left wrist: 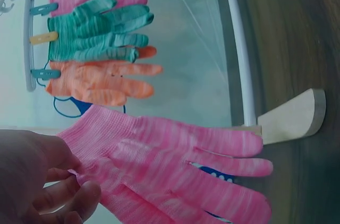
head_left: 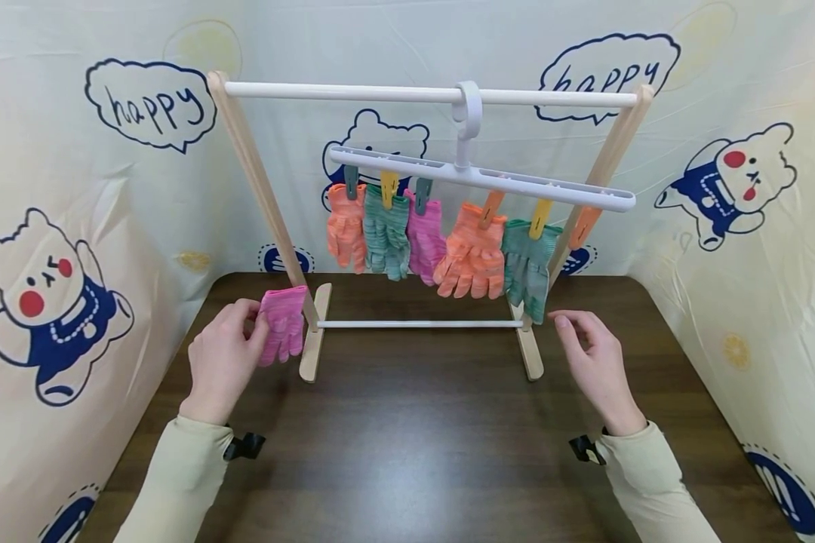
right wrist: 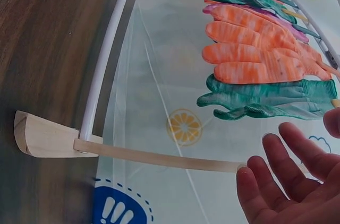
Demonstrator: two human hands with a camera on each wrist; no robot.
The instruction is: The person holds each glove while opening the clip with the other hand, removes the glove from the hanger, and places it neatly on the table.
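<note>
My left hand (head_left: 222,354) pinches a small pink glove (head_left: 284,324) by its side near the cuff, left of the rack; its fingers dangle down. In the left wrist view the pink glove (left wrist: 175,163) fills the lower middle. My right hand (head_left: 594,366) is held up near the rack's right leg, fingers loosely bent, holding nothing. A white hanger (head_left: 482,177) slopes down to the right, with orange, green and pink gloves clipped along it. The green glove (head_left: 531,264) hangs closest to my right hand. An orange clip (head_left: 585,226) at the hanger's right end bears no glove.
The wooden rack (head_left: 251,173) stands on the dark table (head_left: 394,452), with a white top bar (head_left: 346,93) and a low crossbar (head_left: 414,324). Its feet (head_left: 531,354) reach toward me. A printed cloth (head_left: 733,302) surrounds the table's back and sides.
</note>
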